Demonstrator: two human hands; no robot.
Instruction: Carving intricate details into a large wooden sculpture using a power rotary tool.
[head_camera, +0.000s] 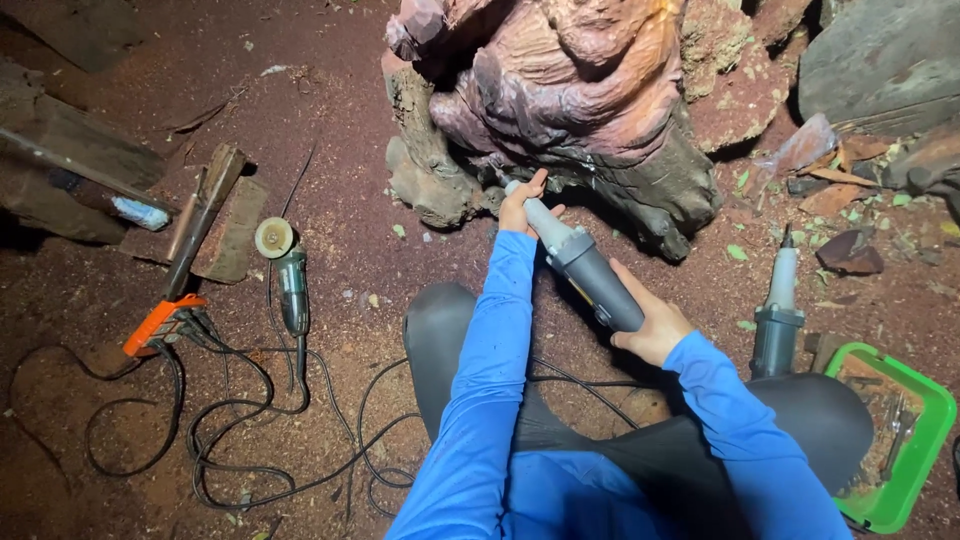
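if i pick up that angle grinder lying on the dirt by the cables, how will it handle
The angle grinder probably feels front-heavy, since its disc head sits at one end of the slim body. Its cord runs into tangled cables, so it would likely drag or snag. A dusty casing may be somewhat slippery.

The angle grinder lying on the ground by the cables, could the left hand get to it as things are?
Probably yes. The angle grinder lies uncovered on the ground with nothing between, but the left hand is steadying the front of the grey power tool and would need to let go first.
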